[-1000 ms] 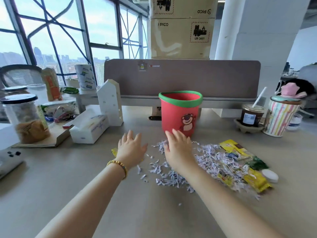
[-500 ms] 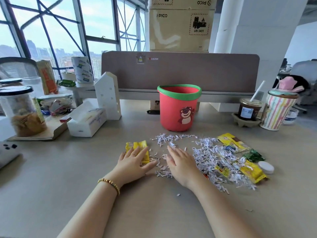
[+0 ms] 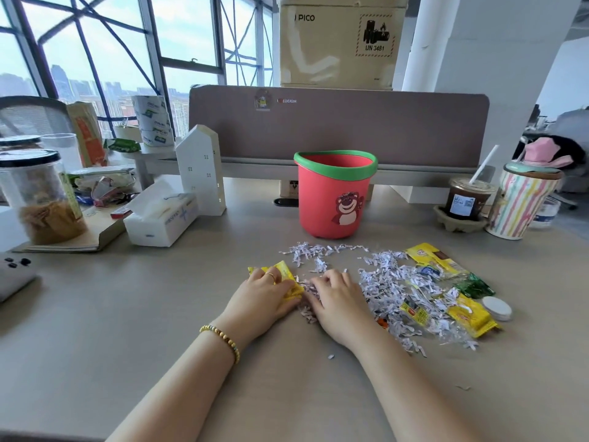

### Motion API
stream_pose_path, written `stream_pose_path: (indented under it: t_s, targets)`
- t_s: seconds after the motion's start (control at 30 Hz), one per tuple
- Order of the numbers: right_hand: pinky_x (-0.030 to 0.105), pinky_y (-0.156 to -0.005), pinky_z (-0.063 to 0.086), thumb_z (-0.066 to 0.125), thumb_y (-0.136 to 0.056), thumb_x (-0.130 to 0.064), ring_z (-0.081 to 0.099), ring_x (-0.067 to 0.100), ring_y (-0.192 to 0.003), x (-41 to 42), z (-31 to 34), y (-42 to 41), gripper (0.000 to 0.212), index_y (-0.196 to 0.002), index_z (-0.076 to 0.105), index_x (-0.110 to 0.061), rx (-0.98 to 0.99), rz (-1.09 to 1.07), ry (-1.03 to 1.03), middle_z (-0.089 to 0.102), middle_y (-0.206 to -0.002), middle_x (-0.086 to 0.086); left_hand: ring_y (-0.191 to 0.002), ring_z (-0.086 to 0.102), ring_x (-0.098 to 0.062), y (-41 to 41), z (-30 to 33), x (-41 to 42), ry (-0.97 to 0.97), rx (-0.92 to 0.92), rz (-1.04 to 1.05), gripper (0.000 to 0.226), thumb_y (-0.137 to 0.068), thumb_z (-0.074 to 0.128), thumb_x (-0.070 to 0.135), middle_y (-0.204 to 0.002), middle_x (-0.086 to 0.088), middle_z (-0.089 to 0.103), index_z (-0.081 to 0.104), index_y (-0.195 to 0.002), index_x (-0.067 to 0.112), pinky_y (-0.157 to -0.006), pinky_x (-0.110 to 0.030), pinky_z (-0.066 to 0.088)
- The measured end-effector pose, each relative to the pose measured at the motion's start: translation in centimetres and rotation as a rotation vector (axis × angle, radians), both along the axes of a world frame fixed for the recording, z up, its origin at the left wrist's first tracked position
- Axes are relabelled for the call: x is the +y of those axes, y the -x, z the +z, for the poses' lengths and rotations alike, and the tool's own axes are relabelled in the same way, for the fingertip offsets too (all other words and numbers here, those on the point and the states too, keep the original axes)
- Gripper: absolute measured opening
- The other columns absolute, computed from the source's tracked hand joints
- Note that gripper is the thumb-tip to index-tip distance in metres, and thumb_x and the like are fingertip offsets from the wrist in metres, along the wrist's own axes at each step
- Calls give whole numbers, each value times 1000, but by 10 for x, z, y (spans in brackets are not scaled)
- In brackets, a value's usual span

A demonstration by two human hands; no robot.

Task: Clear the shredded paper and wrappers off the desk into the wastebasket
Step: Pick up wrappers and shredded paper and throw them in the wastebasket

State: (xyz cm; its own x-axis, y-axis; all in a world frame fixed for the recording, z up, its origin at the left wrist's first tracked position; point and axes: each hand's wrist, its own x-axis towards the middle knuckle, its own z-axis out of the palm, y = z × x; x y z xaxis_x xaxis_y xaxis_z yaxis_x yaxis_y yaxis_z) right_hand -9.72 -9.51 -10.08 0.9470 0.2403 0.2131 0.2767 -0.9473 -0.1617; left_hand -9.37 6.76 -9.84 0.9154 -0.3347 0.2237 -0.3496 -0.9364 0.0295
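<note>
We see the left hand [image 3: 266, 298] pressing curled fingers onto a crumpled yellow wrapper [image 3: 288, 279]; the right hand [image 3: 338, 301] rakes bent, spread fingers through white shredded paper [image 3: 389, 282], strewn with more wrappers [image 3: 471, 315] before the red wastebasket [image 3: 334, 196] on the desk [image 3: 127, 314].

The left hand [image 3: 262, 299] covers most of a yellow wrapper [image 3: 284, 275]; only its far end and one corner show. The right hand [image 3: 338, 301] lies over shredded paper [image 3: 398, 291], hiding the scraps beneath its palm. Wrappers at the desk's right side sit half buried in the shreds, their print too small to read. The cardboard box [image 3: 338, 43] is cut off by the top edge. The jar [image 3: 38, 196] at the left edge is blurred. The wastebasket [image 3: 334, 193] hides its own inside.
</note>
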Motion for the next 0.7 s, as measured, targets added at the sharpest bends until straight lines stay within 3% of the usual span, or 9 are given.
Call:
stream_pose_path:
  t_s: [0.13, 0.27, 0.4, 0.53, 0.7]
  targets:
    - [36, -91, 40, 39, -96, -42, 42, 27, -115, -2, 0, -2, 37, -120, 49, -15, -37, -31, -3, 48, -121, 7, -101, 57, -37, -4, -4, -2, -2, -76, -41, 69, -83, 12, 56, -109, -13, 60, 62, -107, 15, -81, -43, 54]
    - [39, -85, 45, 39, -98, -29, 46, 30, -114, 1, 4, 2, 29, -119, 44, -10, -23, -49, -26, 48, -121, 11, -107, 57, -33, -6, -3, -3, 9, -26, -28, 27, -98, 35, 25, -114, -10, 59, 49, -120, 17, -82, -40, 50]
    - [41, -84, 47, 32, -93, -1, 55, 33, -113, 7, 9, 6, 33, -126, 37, -5, -21, -18, 56, 56, -122, 16, -102, 61, -34, -5, 0, -4, -20, 13, 2, 27, -97, 34, 19, -112, -10, 65, 44, -122, 18, -76, -39, 48]
    - [42, -81, 49, 33, -89, 7, 61, 36, -106, 8, 13, 5, 39, -126, 37, -3, 4, -23, 98, 61, -117, 17, -96, 62, -34, -7, 3, -6, -11, 53, 6, 23, -95, 36, 16, -107, -11, 66, 46, -116, 15, -75, -41, 52]
    - [34, -63, 42, 44, -91, -1, 64, 31, -90, -3, 17, -6, 15, -103, 44, -10, 50, -96, -188, 67, -100, 14, -93, 62, -38, -15, 23, -14, 48, 10, 52, 30, -94, 37, 10, -106, -14, 63, 44, -123, 15, -70, -40, 47]
